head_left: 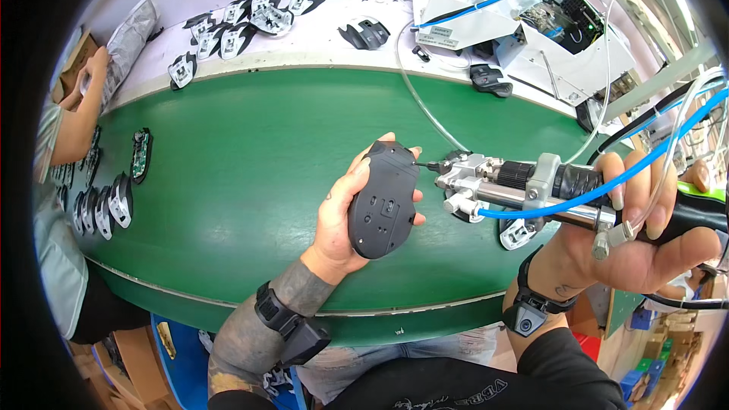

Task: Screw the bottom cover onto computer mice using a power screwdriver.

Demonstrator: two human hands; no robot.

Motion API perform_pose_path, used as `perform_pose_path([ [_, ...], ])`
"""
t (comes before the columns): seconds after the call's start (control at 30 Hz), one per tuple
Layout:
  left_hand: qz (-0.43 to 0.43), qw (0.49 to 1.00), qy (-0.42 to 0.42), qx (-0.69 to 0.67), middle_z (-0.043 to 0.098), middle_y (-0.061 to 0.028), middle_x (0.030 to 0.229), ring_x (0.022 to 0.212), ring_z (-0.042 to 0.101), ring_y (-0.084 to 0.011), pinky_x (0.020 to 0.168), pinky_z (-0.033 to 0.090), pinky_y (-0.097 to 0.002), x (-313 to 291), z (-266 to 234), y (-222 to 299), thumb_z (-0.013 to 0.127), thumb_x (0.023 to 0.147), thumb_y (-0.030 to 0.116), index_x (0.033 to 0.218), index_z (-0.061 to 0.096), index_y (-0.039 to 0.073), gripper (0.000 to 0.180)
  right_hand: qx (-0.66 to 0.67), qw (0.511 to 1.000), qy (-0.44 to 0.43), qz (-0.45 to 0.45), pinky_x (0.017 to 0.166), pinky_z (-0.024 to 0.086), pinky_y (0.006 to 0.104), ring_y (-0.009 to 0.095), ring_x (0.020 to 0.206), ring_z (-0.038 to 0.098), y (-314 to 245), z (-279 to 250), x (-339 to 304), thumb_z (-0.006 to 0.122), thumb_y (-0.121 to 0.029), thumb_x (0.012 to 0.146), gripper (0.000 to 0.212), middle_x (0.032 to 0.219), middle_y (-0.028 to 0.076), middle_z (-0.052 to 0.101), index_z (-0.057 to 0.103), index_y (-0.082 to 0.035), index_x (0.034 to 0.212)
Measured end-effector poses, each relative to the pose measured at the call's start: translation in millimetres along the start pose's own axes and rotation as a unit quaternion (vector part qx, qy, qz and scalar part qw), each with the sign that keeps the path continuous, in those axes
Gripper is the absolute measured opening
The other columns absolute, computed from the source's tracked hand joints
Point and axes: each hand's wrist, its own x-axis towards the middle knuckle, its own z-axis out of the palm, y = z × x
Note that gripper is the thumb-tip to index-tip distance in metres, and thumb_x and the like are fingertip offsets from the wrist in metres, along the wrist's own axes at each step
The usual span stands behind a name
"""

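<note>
My left hand (337,216) wraps round a black computer mouse (383,201), its underside turned up, above the green work surface. Small holes and slots show in that underside. In my right hand (642,220) is a powered screwdriver (531,182) with metal fittings, a blue air hose and a clear tube. The driver lies nearly level, its thin tip pointing left at the mouse's upper right edge. Whether the tip touches the mouse I cannot tell. A white-and-black mouse part (519,234) lies on the green surface, partly hidden under the driver.
Several mouse shells (237,34) lie on the white ledge at the back. A black mouse (364,33) and another (491,80) sit further right, near a white machine (524,45). At left, a co-worker's arm (80,118) is near circuit boards (140,156) and mouse parts (120,201).
</note>
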Motion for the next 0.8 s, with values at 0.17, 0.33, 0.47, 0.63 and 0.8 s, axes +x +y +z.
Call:
perform_pose_path([
  [0.17, -0.015, 0.999, -0.027, -0.030, 0.044, -0.0186, 0.137, 0.096, 0.062, -0.0269, 0.076, 0.058, -0.0441, 1, 2, 5, 0.042, 0.095, 0.031, 0.143, 0.029, 0.007, 0.056, 0.029, 0.998, 0.036, -0.033, 0.067, 0.042, 0.0307, 0.011, 0.061, 0.049, 5, -1, -2, 0.055, -0.055, 0.089, 0.059, 0.075, -0.002, 0.050, 0.044, -0.012, 0.129],
  [0.33, 0.019, 0.996, 0.078, 0.029, 0.049, -0.0143, 0.129, 0.092, 0.061, -0.0241, 0.074, 0.057, -0.0426, 6, -5, 5, 0.044, 0.095, 0.033, 0.140, 0.035, 0.011, 0.050, -0.004, 0.998, 0.015, -0.056, 0.067, 0.041, 0.0299, 0.011, 0.064, 0.050, 1, 4, 2, 0.057, -0.053, 0.089, 0.064, 0.076, -0.002, 0.050, 0.041, -0.011, 0.136],
  [0.47, 0.055, 0.985, 0.157, 0.043, 0.052, -0.0105, 0.121, 0.091, 0.060, -0.0226, 0.075, 0.056, -0.0427, 10, -9, 12, 0.046, 0.095, 0.036, 0.135, 0.041, 0.014, 0.046, 0.035, 0.999, -0.005, -0.028, 0.063, 0.040, 0.0255, 0.010, 0.063, 0.050, -6, 11, -3, 0.059, -0.047, 0.090, 0.062, 0.078, -0.002, 0.053, 0.038, -0.014, 0.138],
  [0.63, 0.077, 0.992, 0.099, -0.009, 0.051, -0.0117, 0.127, 0.092, 0.061, -0.0243, 0.075, 0.056, -0.0444, 7, -7, 16, 0.046, 0.094, 0.035, 0.136, 0.040, 0.013, 0.047, 0.051, 0.999, -0.005, 0.019, 0.057, 0.043, 0.0273, 0.012, 0.059, 0.052, -1, 29, -6, 0.059, -0.047, 0.090, 0.060, 0.075, 0.000, 0.056, 0.033, -0.018, 0.135],
  [0.8, 0.089, 0.993, 0.074, -0.017, 0.050, -0.0122, 0.129, 0.093, 0.061, -0.0248, 0.076, 0.056, -0.0453, 7, -8, 16, 0.047, 0.094, 0.035, 0.136, 0.040, 0.013, 0.048, 0.062, 0.998, -0.024, 0.018, 0.056, 0.045, 0.0280, 0.014, 0.056, 0.052, 4, 31, -6, 0.060, -0.047, 0.089, 0.059, 0.073, 0.000, 0.057, 0.033, -0.018, 0.133],
])
